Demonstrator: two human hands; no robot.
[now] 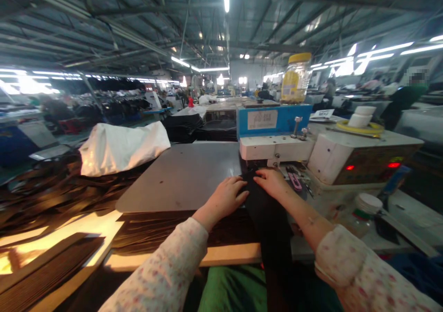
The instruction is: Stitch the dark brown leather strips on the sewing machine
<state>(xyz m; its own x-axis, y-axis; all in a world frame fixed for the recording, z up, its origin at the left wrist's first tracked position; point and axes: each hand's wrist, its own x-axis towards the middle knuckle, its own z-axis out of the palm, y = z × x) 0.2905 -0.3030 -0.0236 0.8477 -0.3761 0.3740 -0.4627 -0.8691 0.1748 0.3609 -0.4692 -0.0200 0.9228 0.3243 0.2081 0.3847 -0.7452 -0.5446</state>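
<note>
A strip of black fabric (266, 219) runs from my lap up under the head of a white sewing machine (277, 148). My left hand (226, 196) lies flat on the strip's left side, fingers stretched toward the needle area. My right hand (273, 181) rests on its right side, fingers also extended and pressing the cloth down. Both hands sit just in front of the machine's foot, which is hidden in shadow. Floral sleeves cover both forearms.
A grey work plate (183, 178) spreads to the left. Stacks of dark cut pieces (48, 266) lie on the wooden table beside a white bag (121, 146). A yellow-lidded jar (296, 79) stands on the machine. A control box (363, 157) shows red lights. Another person (401, 99) stands far right.
</note>
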